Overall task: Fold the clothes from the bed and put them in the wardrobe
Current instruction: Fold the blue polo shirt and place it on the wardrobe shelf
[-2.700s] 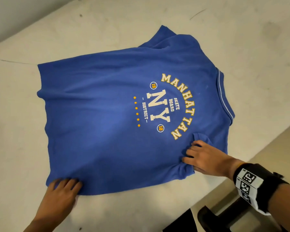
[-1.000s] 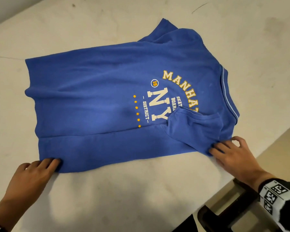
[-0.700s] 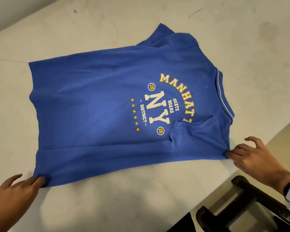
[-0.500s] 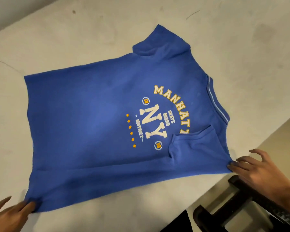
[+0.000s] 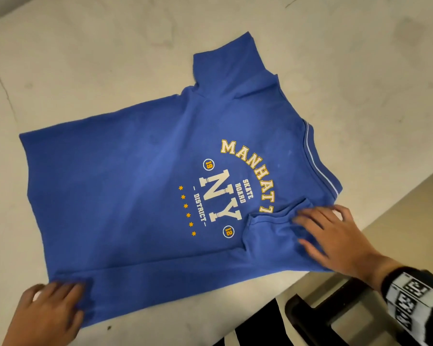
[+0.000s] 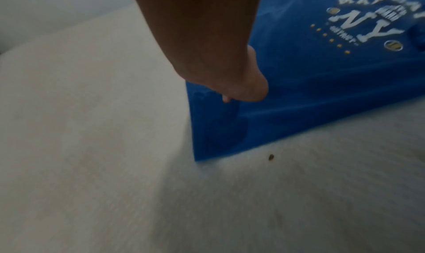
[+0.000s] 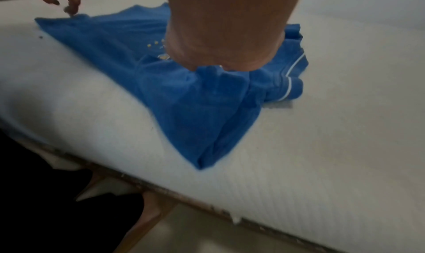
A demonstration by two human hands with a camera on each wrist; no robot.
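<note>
A blue T-shirt with a yellow and white "MANHATTAN NY" print lies flat on the white mattress. Its near long edge and near sleeve are folded inward over the body. My right hand lies on the folded sleeve with its fingers spread flat, just below the collar end. My left hand rests with straight fingers on the near hem corner. In the left wrist view the left hand touches the shirt near its edge. In the right wrist view the right hand presses down on bunched blue cloth.
The mattress edge runs diagonally at the lower right, with pale floor beyond it. A black frame-like object stands by the bed at the bottom right. A wooden bed frame shows under the mattress. Bare mattress surrounds the shirt.
The near edge and sleeve were folded over the shirt. In the last half second my right hand moved from the shirt's corner onto the folded sleeve, and my left hand slid onto the hem corner.
</note>
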